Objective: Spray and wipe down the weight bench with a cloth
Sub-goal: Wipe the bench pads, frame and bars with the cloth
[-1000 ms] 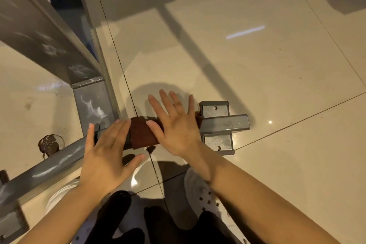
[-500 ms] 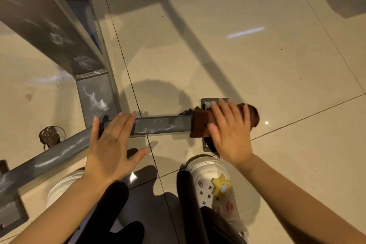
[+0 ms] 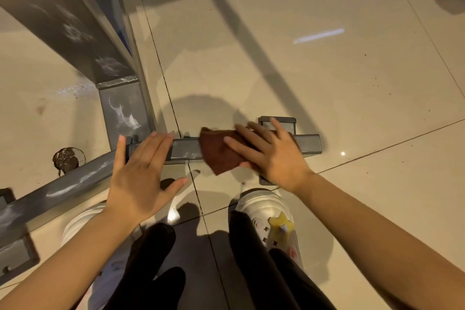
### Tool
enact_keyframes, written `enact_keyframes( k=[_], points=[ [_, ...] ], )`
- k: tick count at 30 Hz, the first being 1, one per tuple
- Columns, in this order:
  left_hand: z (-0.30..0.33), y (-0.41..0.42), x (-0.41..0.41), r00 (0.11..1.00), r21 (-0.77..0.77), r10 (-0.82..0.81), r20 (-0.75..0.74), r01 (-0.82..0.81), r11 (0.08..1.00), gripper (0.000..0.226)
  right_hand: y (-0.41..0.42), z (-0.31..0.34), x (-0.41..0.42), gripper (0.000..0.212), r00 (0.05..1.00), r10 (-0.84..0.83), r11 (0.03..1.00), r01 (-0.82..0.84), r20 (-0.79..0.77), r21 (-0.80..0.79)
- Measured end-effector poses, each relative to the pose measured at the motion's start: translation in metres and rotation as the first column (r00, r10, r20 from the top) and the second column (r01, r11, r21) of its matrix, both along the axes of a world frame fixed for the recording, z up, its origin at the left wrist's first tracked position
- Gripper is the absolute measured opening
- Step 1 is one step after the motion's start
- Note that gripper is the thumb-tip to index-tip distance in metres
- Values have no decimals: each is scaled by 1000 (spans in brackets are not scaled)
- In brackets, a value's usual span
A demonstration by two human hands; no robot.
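Note:
The weight bench's grey steel base bar (image 3: 185, 150) runs low across the floor, streaked with white spray foam. A dark brown cloth (image 3: 219, 152) lies draped over the bar near its right end. My right hand (image 3: 274, 152) presses flat on the cloth with fingers spread, the thumb under the cloth's lower edge. My left hand (image 3: 141, 173) rests flat on the bar further left, fingers straight. The bar's floor plate (image 3: 276, 122) shows behind my right hand. An upright grey post (image 3: 120, 111) and a slanted beam (image 3: 50, 15) rise at the left, also foam-streaked.
Glossy beige floor tiles (image 3: 327, 88) stretch to the right and far side. A brown smear on a round mark (image 3: 66, 158) sits on the floor left of the bar. My white clogs (image 3: 271, 211) and black trousers stand just below the bar.
My right hand slid the cloth right to the bar's end, then back left a little. My left hand stayed on the bar.

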State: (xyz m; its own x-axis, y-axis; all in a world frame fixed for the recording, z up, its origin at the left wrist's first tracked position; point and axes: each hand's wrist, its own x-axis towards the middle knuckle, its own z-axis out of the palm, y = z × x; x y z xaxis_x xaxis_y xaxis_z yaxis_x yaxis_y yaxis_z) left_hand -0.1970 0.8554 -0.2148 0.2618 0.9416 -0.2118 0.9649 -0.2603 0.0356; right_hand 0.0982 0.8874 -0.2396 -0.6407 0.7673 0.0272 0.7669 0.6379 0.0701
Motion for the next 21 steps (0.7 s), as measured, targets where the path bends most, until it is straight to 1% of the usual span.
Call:
enact_keyframes(
  k=[2,3,6,8,9,11,12,17,19,21],
  points=[
    [1,0,0,1000,13,-1,-8,1,1000,85,-15,2,37,76,996,-75,997,74,47,27],
    [3,0,0,1000,14,-7,-16,7,1000,86,-22,4,56,78,993,-105,994,104,60,23],
    [6,-2,-2,1000,17,-1,-3,1,1000,87,-27,17,84,58,991,-111,993,113,76,-28],
    [8,-8,-7,998,42,34,59,-36,998,84,-14,23,76,57,988,-59,996,68,140,-62],
    [9,-12,-12,993,48,56,105,-62,997,84,-7,23,66,58,988,-32,997,43,150,-69],
    [13,-24,-25,975,47,121,188,-132,990,85,2,18,38,60,995,17,996,-8,102,-85],
    [15,-29,-34,966,43,161,203,-173,984,86,4,15,21,60,996,30,994,-22,79,-103],
    [20,-42,-72,937,0,330,117,-332,943,88,8,8,-89,65,999,23,990,-19,26,-141],
    [21,-38,-82,926,-11,364,98,-364,931,89,9,10,-137,70,999,43,990,-40,18,-138],
    [21,-36,-86,926,-13,365,97,-366,931,89,9,11,-173,70,994,106,981,-100,27,-168]
  ],
)
